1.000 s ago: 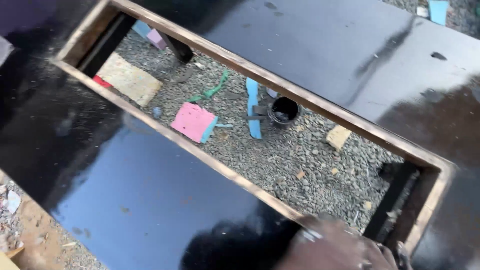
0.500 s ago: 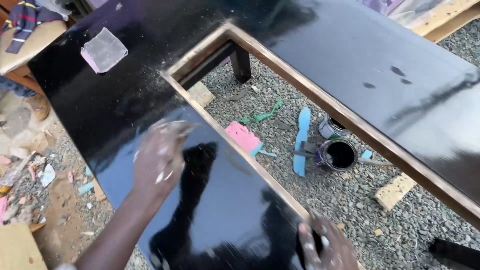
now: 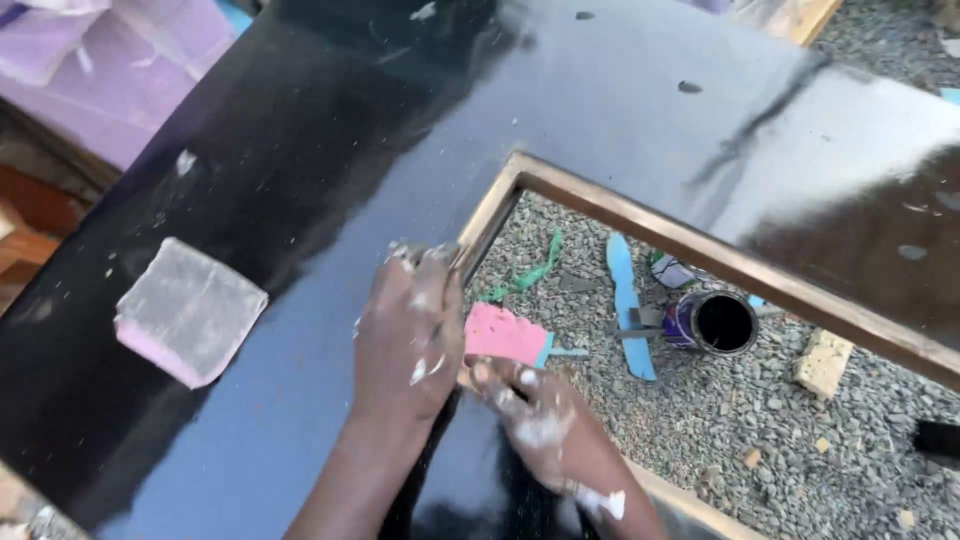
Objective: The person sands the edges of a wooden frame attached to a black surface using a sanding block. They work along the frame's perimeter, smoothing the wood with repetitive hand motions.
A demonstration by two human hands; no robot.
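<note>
At the far left of the glossy black board (image 3: 300,160), a pinkish block (image 3: 188,310) dusted grey lies flat on the surface, well apart from both hands. White specks and dust streaks are scattered over the black around it. Past the board's left edge, pale purple sheeting (image 3: 90,60) shows.

Toward the middle, the left hand (image 3: 408,335) lies palm down on the board, right at the corner of the rectangular opening (image 3: 700,400) cut through it, fingers bent over the bare wooden edge (image 3: 490,215). Something small and grey pokes out beyond the fingertips, but I cannot tell what it is or whether the hand grips it. Just beside it, the right hand (image 3: 535,415) (smeared with white paste) lies on the lower edge of the opening, fingers loosely curled; whether it holds anything I cannot tell.

Through the opening, gravel (image 3: 760,440) shows below. On it lie a pink card (image 3: 505,335) just beside the hands, green scraps (image 3: 530,270), a long blue strip (image 3: 628,305), then a small round can (image 3: 712,322) tipped on its side, its mouth facing the camera and its inside dark, the contents too dim to make out. Farther right sits a pale wooden block (image 3: 822,362).
</note>
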